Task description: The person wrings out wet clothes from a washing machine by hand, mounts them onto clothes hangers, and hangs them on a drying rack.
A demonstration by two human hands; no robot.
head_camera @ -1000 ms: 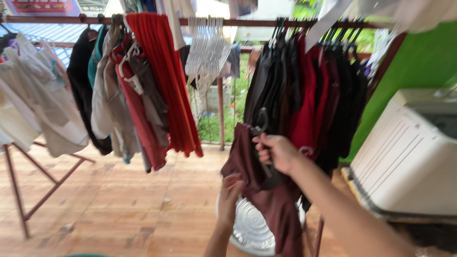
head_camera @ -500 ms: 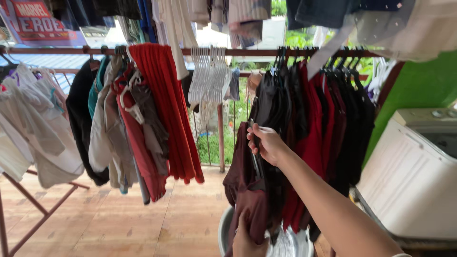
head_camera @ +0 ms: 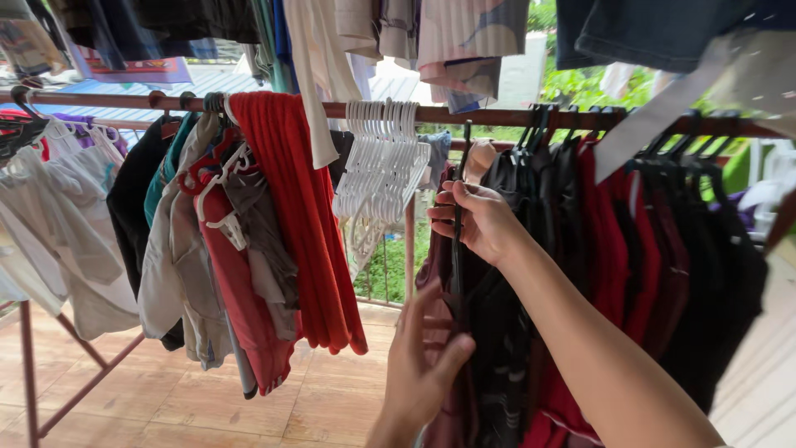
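Both hands hold one dark maroon garment (head_camera: 433, 274): right hand (head_camera: 481, 220) closed around its black hanger (head_camera: 458, 207), left hand (head_camera: 423, 365) pinching the cloth.

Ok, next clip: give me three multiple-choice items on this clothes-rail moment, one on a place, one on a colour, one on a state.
1. Where does the bunch of empty white hangers hang?
A. On the rail, between the red cloth and the dark clothes
B. On the floor
C. At the rail's far left end

2. What colour is the long cloth draped over the rail?
A. Yellow
B. Red
C. Blue

3. What is the right hand doing?
A. Resting open on the rail
B. Hanging free, empty
C. Gripping a dark hanger close under the rail

Key: 1 A, the white hangers sit mid-rail, right of the red cloth. 2 B, its folds are plainly red. 3 C, the fingers close round the hanger's stem, while the left hand holds the maroon garment below.
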